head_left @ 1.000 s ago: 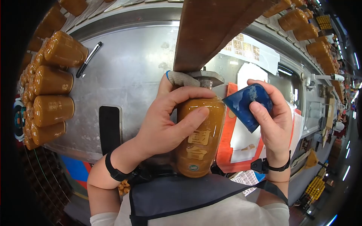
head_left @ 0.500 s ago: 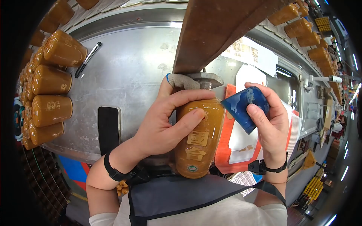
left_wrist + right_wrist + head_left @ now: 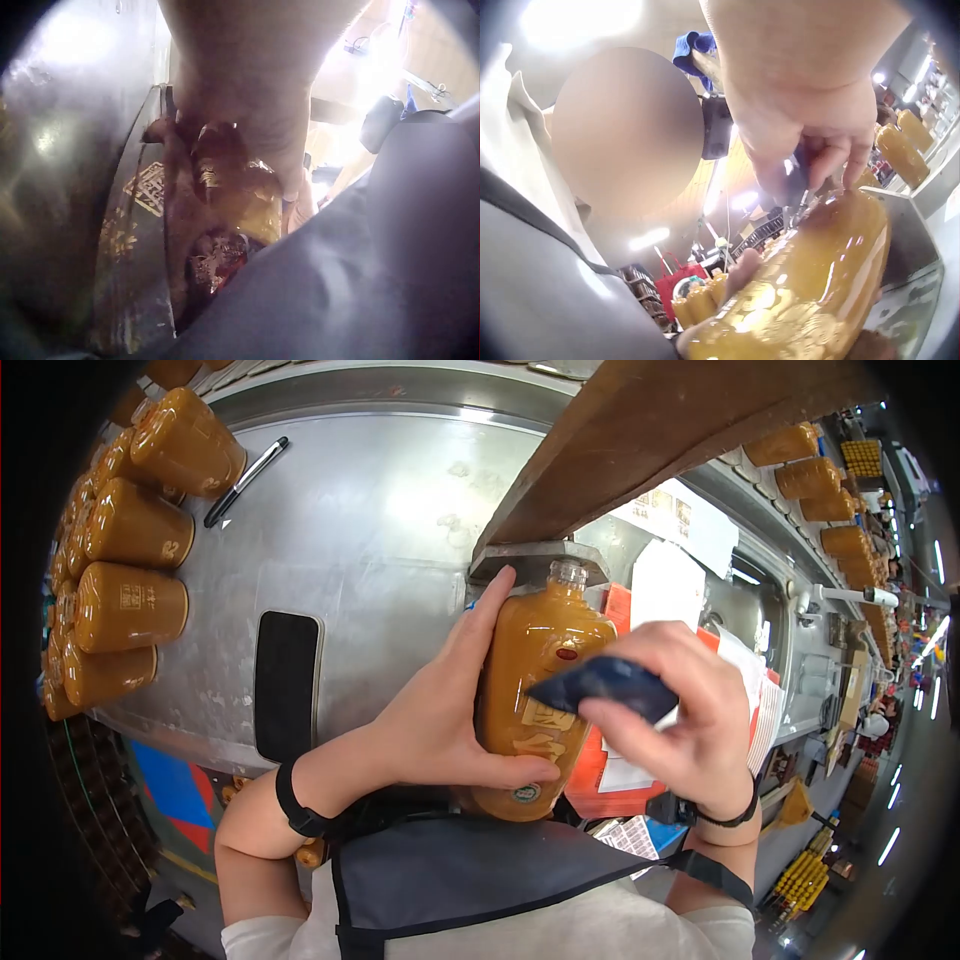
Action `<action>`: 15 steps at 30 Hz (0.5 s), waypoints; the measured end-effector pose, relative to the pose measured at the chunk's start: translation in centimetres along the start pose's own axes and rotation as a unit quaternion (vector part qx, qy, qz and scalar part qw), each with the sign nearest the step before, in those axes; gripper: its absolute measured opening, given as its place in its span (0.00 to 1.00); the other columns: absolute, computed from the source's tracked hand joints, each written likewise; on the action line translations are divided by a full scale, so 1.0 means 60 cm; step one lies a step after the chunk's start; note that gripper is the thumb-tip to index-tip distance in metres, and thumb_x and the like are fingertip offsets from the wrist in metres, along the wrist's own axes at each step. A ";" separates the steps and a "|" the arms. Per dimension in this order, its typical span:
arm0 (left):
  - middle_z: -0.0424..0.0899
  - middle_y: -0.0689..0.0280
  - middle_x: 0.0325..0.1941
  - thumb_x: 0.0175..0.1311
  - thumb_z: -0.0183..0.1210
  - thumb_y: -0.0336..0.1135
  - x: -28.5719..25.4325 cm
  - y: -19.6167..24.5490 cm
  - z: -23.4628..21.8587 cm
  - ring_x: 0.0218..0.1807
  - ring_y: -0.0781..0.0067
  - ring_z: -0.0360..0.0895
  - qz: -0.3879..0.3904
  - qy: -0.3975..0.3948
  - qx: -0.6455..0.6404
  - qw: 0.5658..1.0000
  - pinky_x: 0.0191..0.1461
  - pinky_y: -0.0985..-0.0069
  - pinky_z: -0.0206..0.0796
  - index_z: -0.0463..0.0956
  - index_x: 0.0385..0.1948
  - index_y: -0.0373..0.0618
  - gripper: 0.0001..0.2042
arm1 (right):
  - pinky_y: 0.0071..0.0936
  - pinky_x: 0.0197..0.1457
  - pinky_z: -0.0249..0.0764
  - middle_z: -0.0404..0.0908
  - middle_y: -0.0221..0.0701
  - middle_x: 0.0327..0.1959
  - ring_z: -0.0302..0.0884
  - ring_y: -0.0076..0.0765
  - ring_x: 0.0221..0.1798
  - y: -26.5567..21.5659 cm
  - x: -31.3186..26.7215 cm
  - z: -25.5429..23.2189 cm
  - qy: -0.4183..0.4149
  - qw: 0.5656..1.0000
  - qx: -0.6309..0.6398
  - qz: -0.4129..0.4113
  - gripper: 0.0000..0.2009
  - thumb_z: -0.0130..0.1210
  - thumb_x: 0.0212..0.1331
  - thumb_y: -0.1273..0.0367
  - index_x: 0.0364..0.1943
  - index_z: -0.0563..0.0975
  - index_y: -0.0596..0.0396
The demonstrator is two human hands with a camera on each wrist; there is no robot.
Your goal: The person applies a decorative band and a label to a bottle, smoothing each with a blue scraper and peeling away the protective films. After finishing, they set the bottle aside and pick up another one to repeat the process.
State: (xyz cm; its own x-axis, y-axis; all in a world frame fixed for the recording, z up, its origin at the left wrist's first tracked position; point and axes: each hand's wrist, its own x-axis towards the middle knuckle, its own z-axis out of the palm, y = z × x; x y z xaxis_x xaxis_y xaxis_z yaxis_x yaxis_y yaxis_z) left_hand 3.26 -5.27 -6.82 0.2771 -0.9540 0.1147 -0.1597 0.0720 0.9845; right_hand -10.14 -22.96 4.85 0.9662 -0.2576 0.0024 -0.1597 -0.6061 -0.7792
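An amber glass bottle (image 3: 545,635) with raised gold characters leans toward the apron in the head view, its clear, uncapped neck beside a metal plate (image 3: 540,556). My left hand (image 3: 440,705) holds it from the left, thumb across the lower front and a finger stretched along the shoulder. Between thumb and fingers of my right hand (image 3: 690,705) is a dark blue, flexible scraper-like piece (image 3: 625,688). Its pointed end overlaps the bottle's front above the gold characters. In the right wrist view, the right fingertips come down right at the glossy bottle (image 3: 817,255).
A wooden beam (image 3: 620,450) slants over the metal table (image 3: 370,510). On the left lie a black phone (image 3: 286,685) and a pen (image 3: 246,482), near several stacked amber bottles (image 3: 130,605). White sheets (image 3: 668,595) and orange-red material (image 3: 610,790) are to the right.
My left hand has slid from the bottle's shoulder down its left side, baring the neck. The right hand has brought the blue piece leftward over the bottle's front and turned it flatter.
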 end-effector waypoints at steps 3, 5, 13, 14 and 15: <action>0.58 0.48 0.74 0.42 0.81 0.44 0.000 0.015 -0.003 0.75 0.55 0.58 -0.039 -0.018 -0.018 0.999 0.77 0.63 0.49 0.29 0.76 0.37 0.68 | 0.27 0.35 0.72 0.79 0.35 0.30 0.78 0.36 0.31 0.001 0.034 -0.004 0.030 0.999 -0.019 0.005 0.13 0.68 0.51 0.72 0.41 0.81 0.60; 0.61 0.44 0.69 0.43 0.79 0.50 0.001 0.007 0.003 0.71 0.49 0.63 -0.009 0.002 0.002 1.000 0.73 0.62 0.55 0.32 0.76 0.35 0.67 | 0.25 0.37 0.73 0.79 0.34 0.30 0.78 0.33 0.32 0.023 0.046 0.000 0.053 0.998 0.026 0.001 0.13 0.67 0.51 0.72 0.41 0.81 0.60; 0.58 0.46 0.73 0.42 0.80 0.48 0.000 0.018 -0.001 0.74 0.53 0.60 -0.039 0.001 -0.009 0.999 0.76 0.62 0.52 0.33 0.76 0.36 0.67 | 0.14 0.40 0.74 0.83 0.26 0.35 0.76 0.13 0.35 0.018 0.051 -0.006 0.097 0.974 0.165 0.124 0.12 0.65 0.59 0.76 0.46 0.79 0.63; 0.58 0.46 0.73 0.42 0.80 0.48 0.000 0.018 -0.001 0.75 0.53 0.60 -0.040 0.001 -0.008 0.999 0.76 0.62 0.52 0.33 0.76 0.36 0.67 | 0.14 0.40 0.75 0.83 0.26 0.36 0.77 0.14 0.35 0.020 0.048 -0.006 0.122 0.966 0.188 0.126 0.13 0.65 0.59 0.76 0.47 0.79 0.63; 0.58 0.45 0.73 0.42 0.80 0.48 0.000 0.018 -0.001 0.75 0.53 0.60 -0.040 0.000 -0.006 0.999 0.76 0.62 0.52 0.33 0.76 0.36 0.67 | 0.15 0.41 0.76 0.84 0.26 0.36 0.78 0.14 0.35 0.021 0.044 -0.007 0.147 0.958 0.211 0.128 0.13 0.65 0.59 0.77 0.48 0.78 0.63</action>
State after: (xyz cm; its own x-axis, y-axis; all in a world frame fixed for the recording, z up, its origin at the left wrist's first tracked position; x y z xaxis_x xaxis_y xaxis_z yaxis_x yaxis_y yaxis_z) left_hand 3.13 -5.16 -5.75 0.2885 -0.9568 0.0348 -0.1257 -0.0018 0.9921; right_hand -7.87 -24.75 4.14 0.7971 -0.5964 -0.0946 -0.2281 -0.1523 -0.9617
